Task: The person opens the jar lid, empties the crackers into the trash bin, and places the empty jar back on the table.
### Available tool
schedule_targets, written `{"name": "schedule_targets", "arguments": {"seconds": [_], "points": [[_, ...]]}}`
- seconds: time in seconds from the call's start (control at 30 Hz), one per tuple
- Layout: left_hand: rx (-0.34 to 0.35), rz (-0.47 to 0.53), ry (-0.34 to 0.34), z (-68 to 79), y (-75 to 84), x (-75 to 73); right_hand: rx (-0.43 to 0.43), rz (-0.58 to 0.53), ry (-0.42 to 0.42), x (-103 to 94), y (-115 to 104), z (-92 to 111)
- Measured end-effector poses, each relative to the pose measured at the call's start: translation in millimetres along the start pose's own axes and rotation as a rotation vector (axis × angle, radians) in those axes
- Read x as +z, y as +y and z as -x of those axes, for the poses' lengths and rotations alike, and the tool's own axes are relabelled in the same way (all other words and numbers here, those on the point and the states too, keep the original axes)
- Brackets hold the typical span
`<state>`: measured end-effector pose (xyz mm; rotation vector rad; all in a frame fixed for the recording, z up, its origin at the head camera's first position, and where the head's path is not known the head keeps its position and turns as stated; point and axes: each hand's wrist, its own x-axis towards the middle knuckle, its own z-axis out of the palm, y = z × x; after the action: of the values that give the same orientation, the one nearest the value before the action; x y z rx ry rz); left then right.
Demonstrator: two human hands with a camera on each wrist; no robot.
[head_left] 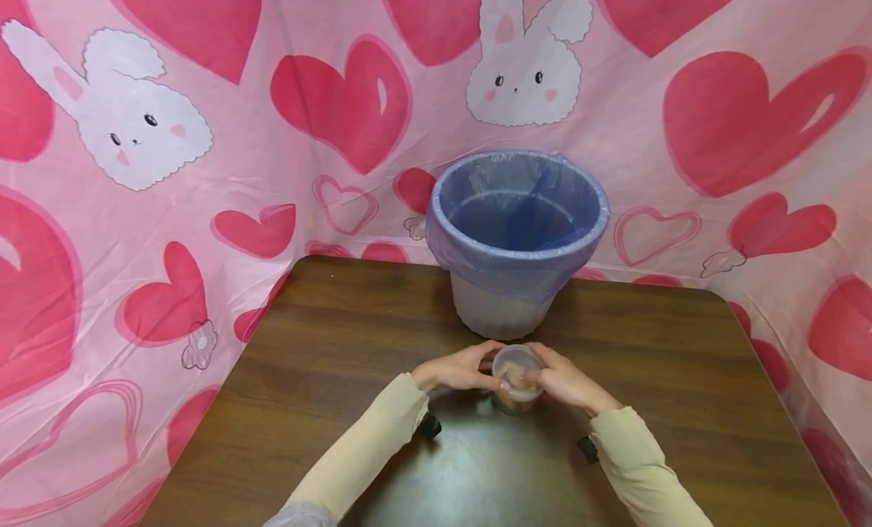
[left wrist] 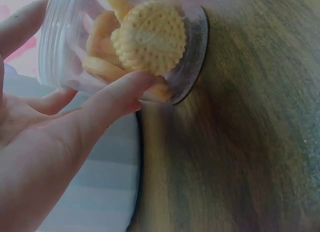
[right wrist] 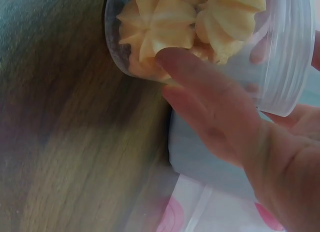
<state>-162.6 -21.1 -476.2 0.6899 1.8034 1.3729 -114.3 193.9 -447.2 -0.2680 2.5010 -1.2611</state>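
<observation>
A clear plastic jar (head_left: 515, 403) of cookies stands upright on the wooden table, its translucent ribbed lid (left wrist: 53, 39) on top. Through the wall a round scalloped cookie (left wrist: 150, 38) shows in the left wrist view, and star-shaped piped cookies (right wrist: 157, 24) in the right wrist view. My left hand (head_left: 462, 368) holds the jar from the left, thumb along its near side. From the right, my right hand (head_left: 567, 379) grips the same jar, its thumb on the near side too. The far fingers of both hands are partly hidden behind it.
Just behind the jar stands a white bin (head_left: 500, 311) lined with a blue plastic bag (head_left: 446, 243). Brown tabletop (head_left: 327, 338) extends to both sides. A pink cloth (head_left: 436, 110) with hearts and rabbits hangs around the table's back and sides.
</observation>
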Motion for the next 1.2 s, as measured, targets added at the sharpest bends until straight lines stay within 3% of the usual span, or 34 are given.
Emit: {"name": "schedule_targets", "arguments": {"seconds": [0.27,0.5,1.03,1.2], "points": [[0.011,0.011,0.003,6.5,-2.3,-0.1,-0.011,-0.021,0.008,7.8,-2,-1],[0.032,0.014,0.02,13.2,-3.8,3.2,0.018,0.048,0.007,13.4,-6,2],[0.049,-0.045,0.125,23.8,-6.5,12.6,0.046,0.032,0.037,25.3,-7,9],[0.054,-0.109,0.169,27.6,-5.4,15.9,0.05,0.019,0.037,26.7,-6,10]]}}
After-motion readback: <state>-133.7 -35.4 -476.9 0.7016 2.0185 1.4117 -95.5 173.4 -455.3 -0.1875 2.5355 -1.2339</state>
